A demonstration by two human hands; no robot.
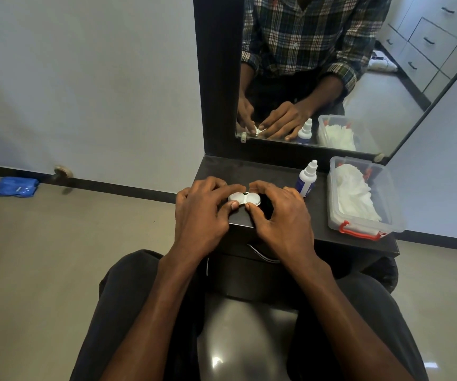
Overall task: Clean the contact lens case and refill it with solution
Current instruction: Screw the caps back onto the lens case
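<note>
A white contact lens case [244,198] with two round caps lies on the dark dresser shelf [274,171] near its front left corner. My left hand [202,213] pinches the left cap between thumb and fingers. My right hand [282,213] pinches the right cap the same way. A small white solution bottle [307,178] with a blue label and a closed nozzle cap stands upright just right of my right hand.
A clear plastic box [364,228] with red latches, holding white tissues, sits at the shelf's right. A mirror [331,64] rises behind the shelf. A drawer handle [263,255] shows under the shelf. A blue packet [15,186] lies on the floor at left.
</note>
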